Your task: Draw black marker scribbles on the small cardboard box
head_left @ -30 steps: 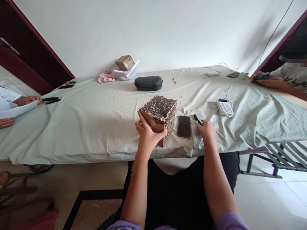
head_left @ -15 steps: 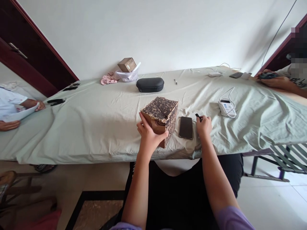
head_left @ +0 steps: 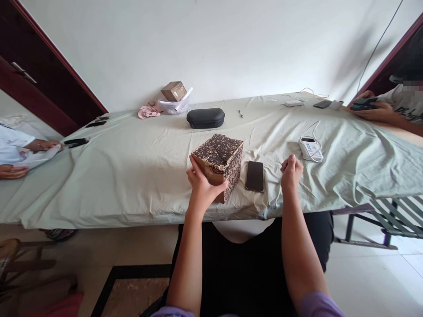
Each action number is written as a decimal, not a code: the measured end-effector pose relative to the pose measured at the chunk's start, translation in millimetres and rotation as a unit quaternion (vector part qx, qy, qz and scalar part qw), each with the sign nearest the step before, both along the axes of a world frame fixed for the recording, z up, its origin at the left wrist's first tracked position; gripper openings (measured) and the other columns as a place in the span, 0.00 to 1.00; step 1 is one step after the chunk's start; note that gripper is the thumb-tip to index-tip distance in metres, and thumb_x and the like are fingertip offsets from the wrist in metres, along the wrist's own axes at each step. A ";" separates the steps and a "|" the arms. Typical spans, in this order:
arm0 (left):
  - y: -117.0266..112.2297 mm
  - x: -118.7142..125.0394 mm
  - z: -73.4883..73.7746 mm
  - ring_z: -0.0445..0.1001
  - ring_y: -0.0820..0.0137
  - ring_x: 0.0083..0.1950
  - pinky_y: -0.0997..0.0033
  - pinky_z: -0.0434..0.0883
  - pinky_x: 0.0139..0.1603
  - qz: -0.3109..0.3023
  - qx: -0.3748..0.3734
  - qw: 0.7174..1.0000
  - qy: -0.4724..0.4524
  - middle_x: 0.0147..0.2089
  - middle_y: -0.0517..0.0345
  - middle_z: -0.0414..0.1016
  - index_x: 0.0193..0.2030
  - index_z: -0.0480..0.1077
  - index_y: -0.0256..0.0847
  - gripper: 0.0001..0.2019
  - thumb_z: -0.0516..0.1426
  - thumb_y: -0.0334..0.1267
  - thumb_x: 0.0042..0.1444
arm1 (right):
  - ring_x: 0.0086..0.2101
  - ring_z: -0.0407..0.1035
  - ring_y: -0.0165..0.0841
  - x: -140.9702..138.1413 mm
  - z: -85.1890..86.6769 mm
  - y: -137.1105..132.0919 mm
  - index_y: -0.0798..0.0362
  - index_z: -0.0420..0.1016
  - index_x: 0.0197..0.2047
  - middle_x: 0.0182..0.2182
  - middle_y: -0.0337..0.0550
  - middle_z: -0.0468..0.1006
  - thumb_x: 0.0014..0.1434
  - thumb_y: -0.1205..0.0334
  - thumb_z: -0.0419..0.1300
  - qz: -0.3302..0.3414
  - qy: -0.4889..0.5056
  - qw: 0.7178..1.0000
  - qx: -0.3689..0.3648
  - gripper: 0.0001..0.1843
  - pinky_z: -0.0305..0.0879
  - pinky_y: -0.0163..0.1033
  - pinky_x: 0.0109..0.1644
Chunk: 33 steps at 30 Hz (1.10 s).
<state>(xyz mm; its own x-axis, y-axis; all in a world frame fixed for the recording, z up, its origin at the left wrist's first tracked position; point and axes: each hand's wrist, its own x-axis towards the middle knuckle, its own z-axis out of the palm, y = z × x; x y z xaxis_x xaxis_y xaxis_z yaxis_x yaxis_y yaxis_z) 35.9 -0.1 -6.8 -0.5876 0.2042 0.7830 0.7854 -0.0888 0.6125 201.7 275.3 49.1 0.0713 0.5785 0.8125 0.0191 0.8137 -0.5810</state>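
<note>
My left hand (head_left: 202,188) grips the near side of a cardboard box (head_left: 218,152) with a dark swirled pattern, thumb on the right edge and fingers along the left. The box rests on the cloth. My right hand (head_left: 291,172) is closed in a fist just above the table, and its fingers hide whatever is inside. Between the box and that fist lies a black phone (head_left: 254,176), touched by neither hand. Beyond the fist sits a white device with a cable (head_left: 311,149).
A pale green cloth (head_left: 132,176) covers the table. Behind the box are a black zip case (head_left: 205,118), a pen (head_left: 241,114), a plastic tub (head_left: 176,106) with a brown box (head_left: 174,91), and a pink cloth (head_left: 149,110). People sit at both ends.
My right hand has moved right, away from the phone, and turned. The small black object that stuck out of it is now out of sight. My left hand keeps its hold on the box.
</note>
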 end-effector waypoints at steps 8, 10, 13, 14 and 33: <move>-2.2 -3.8 0.1 0.46 0.41 0.79 0.38 0.51 0.78 -0.022 0.000 1.000 -0.005 0.71 0.33 0.49 0.81 0.21 0.37 0.72 0.72 0.46 0.45 | 0.25 0.50 0.31 4.7 6.6 -16.2 0.49 0.49 0.22 0.20 0.35 0.50 0.61 0.63 0.51 -0.102 -0.024 0.994 0.035 0.18 0.47 0.40 0.31; -3.0 -5.2 0.4 0.45 0.41 0.79 0.38 0.51 0.78 -0.027 0.002 1.000 -0.007 0.71 0.33 0.48 0.81 0.21 0.38 0.73 0.72 0.46 0.44 | 0.26 0.52 0.32 1.8 7.9 -14.2 0.49 0.52 0.22 0.21 0.36 0.53 0.60 0.62 0.51 -0.116 -0.051 0.991 0.035 0.16 0.49 0.40 0.33; -5.1 -5.4 2.1 0.43 0.42 0.80 0.39 0.50 0.79 -0.042 -0.002 0.999 -0.017 0.72 0.33 0.47 0.81 0.21 0.38 0.73 0.72 0.45 0.44 | 0.33 0.62 0.36 -6.4 8.0 -7.3 0.50 0.64 0.28 0.31 0.42 0.67 0.59 0.59 0.53 -0.143 -0.071 0.987 0.029 0.09 0.60 0.40 0.41; -5.8 -5.2 2.8 0.43 0.42 0.80 0.39 0.50 0.79 -0.046 -0.004 0.999 -0.020 0.72 0.32 0.47 0.81 0.21 0.37 0.73 0.72 0.45 0.44 | 0.36 0.65 0.37 -9.6 7.2 -4.7 0.50 0.67 0.31 0.36 0.44 0.70 0.59 0.57 0.53 -0.152 -0.074 0.985 0.022 0.08 0.62 0.41 0.45; -1.2 -6.2 1.4 0.46 0.41 0.79 0.37 0.52 0.78 -0.036 0.002 0.999 -0.015 0.71 0.32 0.50 0.81 0.21 0.38 0.73 0.72 0.44 0.44 | 0.56 0.70 0.65 -53.7 -28.5 -67.2 0.67 0.64 0.65 0.55 0.78 0.72 0.50 0.41 0.75 -0.220 -0.356 0.902 -0.110 0.52 0.65 0.59 0.60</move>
